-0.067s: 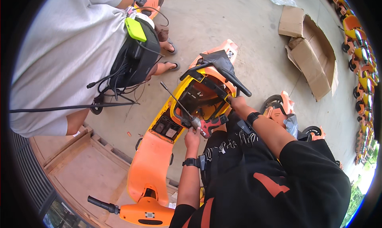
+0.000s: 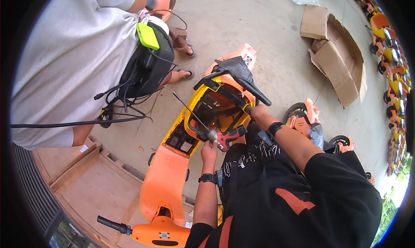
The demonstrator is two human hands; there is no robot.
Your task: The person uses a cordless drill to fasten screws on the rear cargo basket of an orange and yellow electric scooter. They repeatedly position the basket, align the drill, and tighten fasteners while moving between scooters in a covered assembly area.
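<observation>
An orange and yellow scooter [image 2: 163, 178] stands before me with its storage compartment [image 2: 216, 106] exposed. My left hand [image 2: 209, 152] is closed round the front of a red and grey cordless driver [image 2: 225, 139]. From its nose a long thin metal shaft [image 2: 188, 109] slants up and left across the compartment's near side. My right hand [image 2: 258, 112] is closed at the compartment's right edge, beside the end of a black bar [image 2: 233, 97]. Its fingertips are hidden, so what they grip cannot be made out. A curved black grab rail [image 2: 255, 90] rises just beyond that hand.
A person in a grey shirt [image 2: 73, 62] stands at left with a black bag [image 2: 147, 70] and trailing cables. A wooden pallet [image 2: 99, 178] lies lower left, an opened cardboard box [image 2: 337, 62] upper right. Another scooter [image 2: 302, 122] stands right; several line the far right [image 2: 394, 88].
The person's black bag and cables have shifted slightly. My left hand and the driver stay nearly in place, the driver turned a little. My right hand keeps its position.
</observation>
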